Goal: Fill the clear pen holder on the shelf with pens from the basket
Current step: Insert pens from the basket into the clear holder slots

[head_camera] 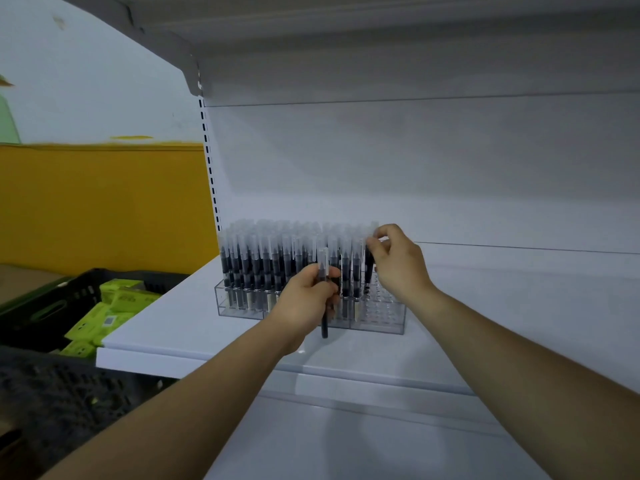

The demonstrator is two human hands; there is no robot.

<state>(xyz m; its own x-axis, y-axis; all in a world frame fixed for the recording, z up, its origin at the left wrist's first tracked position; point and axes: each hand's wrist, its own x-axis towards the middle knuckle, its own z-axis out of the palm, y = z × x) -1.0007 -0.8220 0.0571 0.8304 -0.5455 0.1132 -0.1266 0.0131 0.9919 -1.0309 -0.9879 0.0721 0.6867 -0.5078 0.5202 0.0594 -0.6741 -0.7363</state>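
On the clear pen holder (377, 325), packed pens (273, 258) block the left and middle rows; only the right-end holes (382, 304) are open. The left hand (306, 299), gripping 1 loose pen (324, 323), sits across the front middle. The right hand (398, 265), pinching the edge pen (369, 271), hangs over those holes. The shelf (502, 306) is free right of the holder. Wide gap up to the upper shelf (381, 36). The basket (41, 303) flanks the left end.

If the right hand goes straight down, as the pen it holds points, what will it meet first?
Most likely the clear pen holder. The right hand pinches a pen at its right end, where holes look empty. Depth is unclear, so the standing pens beside it might be touched first.
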